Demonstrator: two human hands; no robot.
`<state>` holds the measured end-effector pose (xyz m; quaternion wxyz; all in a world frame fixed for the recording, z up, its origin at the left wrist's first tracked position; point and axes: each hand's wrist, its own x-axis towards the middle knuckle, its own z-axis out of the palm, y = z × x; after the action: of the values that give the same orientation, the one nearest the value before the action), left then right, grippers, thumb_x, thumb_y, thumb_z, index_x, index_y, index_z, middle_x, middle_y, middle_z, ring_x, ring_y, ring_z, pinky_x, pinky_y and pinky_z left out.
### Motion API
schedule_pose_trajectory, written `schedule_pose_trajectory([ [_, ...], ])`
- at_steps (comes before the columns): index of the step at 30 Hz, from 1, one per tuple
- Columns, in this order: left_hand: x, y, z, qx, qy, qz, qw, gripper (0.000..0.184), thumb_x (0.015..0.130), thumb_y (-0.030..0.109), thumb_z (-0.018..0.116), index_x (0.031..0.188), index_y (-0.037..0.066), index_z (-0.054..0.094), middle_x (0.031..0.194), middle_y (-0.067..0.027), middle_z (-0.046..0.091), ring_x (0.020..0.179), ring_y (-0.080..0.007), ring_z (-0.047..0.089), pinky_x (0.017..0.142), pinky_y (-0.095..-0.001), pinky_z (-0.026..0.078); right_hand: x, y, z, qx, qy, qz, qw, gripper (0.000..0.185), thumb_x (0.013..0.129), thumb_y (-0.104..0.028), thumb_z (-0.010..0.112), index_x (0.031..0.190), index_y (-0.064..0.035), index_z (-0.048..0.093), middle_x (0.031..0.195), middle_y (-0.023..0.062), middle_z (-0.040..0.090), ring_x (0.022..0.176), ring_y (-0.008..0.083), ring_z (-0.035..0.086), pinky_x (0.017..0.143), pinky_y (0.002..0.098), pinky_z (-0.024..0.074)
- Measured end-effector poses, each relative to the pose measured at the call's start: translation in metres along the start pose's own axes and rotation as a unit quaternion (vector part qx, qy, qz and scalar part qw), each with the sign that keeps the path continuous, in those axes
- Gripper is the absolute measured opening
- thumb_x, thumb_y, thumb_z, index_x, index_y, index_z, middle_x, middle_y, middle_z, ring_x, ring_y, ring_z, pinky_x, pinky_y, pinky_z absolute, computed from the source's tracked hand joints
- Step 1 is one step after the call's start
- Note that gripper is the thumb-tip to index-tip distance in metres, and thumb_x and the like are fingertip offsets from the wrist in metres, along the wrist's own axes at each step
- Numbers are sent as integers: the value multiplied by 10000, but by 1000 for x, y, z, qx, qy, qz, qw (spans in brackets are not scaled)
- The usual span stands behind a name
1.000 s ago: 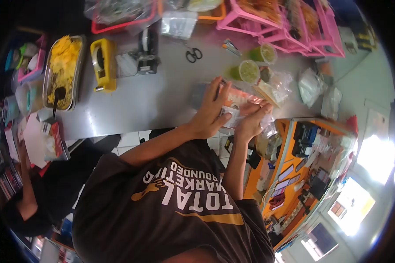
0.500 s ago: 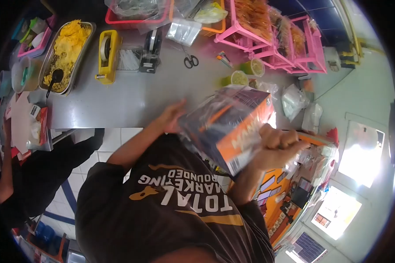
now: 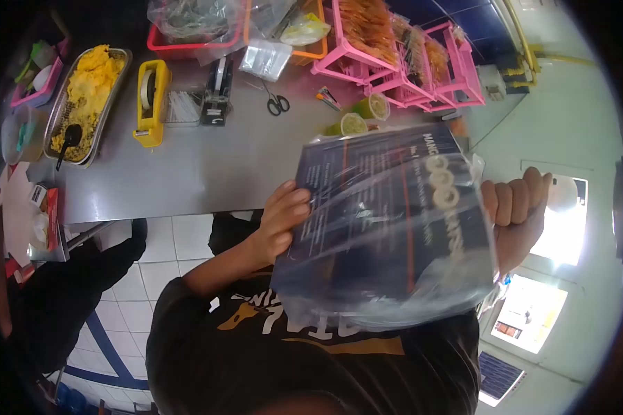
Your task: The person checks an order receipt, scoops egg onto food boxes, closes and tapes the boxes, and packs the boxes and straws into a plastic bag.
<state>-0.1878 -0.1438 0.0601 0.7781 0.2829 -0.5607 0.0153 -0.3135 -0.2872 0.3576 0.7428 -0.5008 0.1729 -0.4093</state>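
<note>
A dark blue box [image 3: 374,221] with orange lines and pale lettering, inside a clear plastic bag [image 3: 394,315], is held up in front of my chest. My left hand [image 3: 282,220] is closed on the box's left edge, fingers over its front. At the box's right side my right hand [image 3: 518,207] forms a fist at the bag's edge; the bagging inside the fist is mostly hidden. Just behind the box's top edge stand two cups of green drink [image 3: 353,124].
On the steel table [image 3: 187,166] are a yellow tape dispenser [image 3: 151,104], a black dispenser [image 3: 217,93], scissors [image 3: 277,104], a tray of yellow food [image 3: 90,90] and pink racks [image 3: 408,76]. A co-worker's dark-clad legs [image 3: 83,277] are at left.
The bagged box was low between the hands, then lifted and tilted; now it faces the camera more squarely. My left hand has taken hold of its edge, and my right fist has risen rightward.
</note>
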Motion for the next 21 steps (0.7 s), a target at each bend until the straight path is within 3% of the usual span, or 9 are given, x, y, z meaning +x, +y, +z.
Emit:
schedule_pose_trajectory([
  [1,1,-8,3,28,50,108,993,683,1003,444,544,1513,16,393,1571,-216,373,1462,-393,363,1213,-543,217,0,4,5,13,-30,7,999,481,1138,-384,175,713,-188,282,514,-65,145,427,88,114,469,273,209],
  [3,-57,-10,-9,-69,-47,-247,965,813,994,575,498,1585,56,295,1602,-248,317,1475,-399,342,1224,-553,206,5,8,3,47,-60,16,997,482,1138,-388,162,715,-190,279,498,-68,156,410,87,119,455,277,206],
  [7,-18,3,7,-205,59,-332,919,948,945,650,541,1601,36,240,1581,-269,346,1420,-391,431,1213,-534,255,13,12,13,46,-176,40,982,494,1132,-424,125,719,-195,271,448,-76,188,361,83,123,408,286,189],
  [13,-48,-40,-1,-558,14,-639,528,899,904,596,639,1496,-34,391,1412,-231,545,1366,-348,492,1188,-491,312,29,38,-11,-25,-177,102,979,514,1118,-499,181,713,-191,251,465,-58,150,381,97,92,415,302,153],
  [15,-3,-2,-10,-301,-69,-504,806,808,892,509,700,1457,-7,439,1336,-171,608,1335,-320,517,1184,-477,334,37,48,-20,-102,-44,54,992,494,1132,-436,211,702,-198,252,476,-73,151,390,79,89,413,286,149],
  [16,-17,-5,-12,-296,-65,-511,805,808,892,509,700,1457,-7,439,1336,-171,608,1335,-320,517,1184,-477,334,44,51,-23,-120,-19,67,990,498,1129,-446,249,697,-197,252,488,-69,132,411,87,72,434,297,134],
  [17,-42,-13,-14,-138,-65,-413,898,768,889,431,727,1462,9,440,1365,-153,591,1350,-310,504,1185,-466,334,44,58,-25,-113,-20,73,991,498,1129,-446,249,697,-197,252,488,-69,132,411,87,72,434,297,134],
  [19,-59,-18,-18,35,-63,-306,949,738,885,353,755,1466,24,440,1394,-135,574,1364,-300,491,1187,-454,334,41,75,-26,-76,-47,91,992,504,1128,-444,264,690,-196,249,486,-64,136,417,90,75,448,294,132],
  [21,-53,-35,-20,-287,260,-390,835,681,869,251,781,1439,37,477,1458,-103,526,1384,-277,470,1191,-456,316,30,99,-11,-73,-19,87,993,523,1117,-485,276,681,-196,249,480,-60,142,417,92,84,445,303,126],
])
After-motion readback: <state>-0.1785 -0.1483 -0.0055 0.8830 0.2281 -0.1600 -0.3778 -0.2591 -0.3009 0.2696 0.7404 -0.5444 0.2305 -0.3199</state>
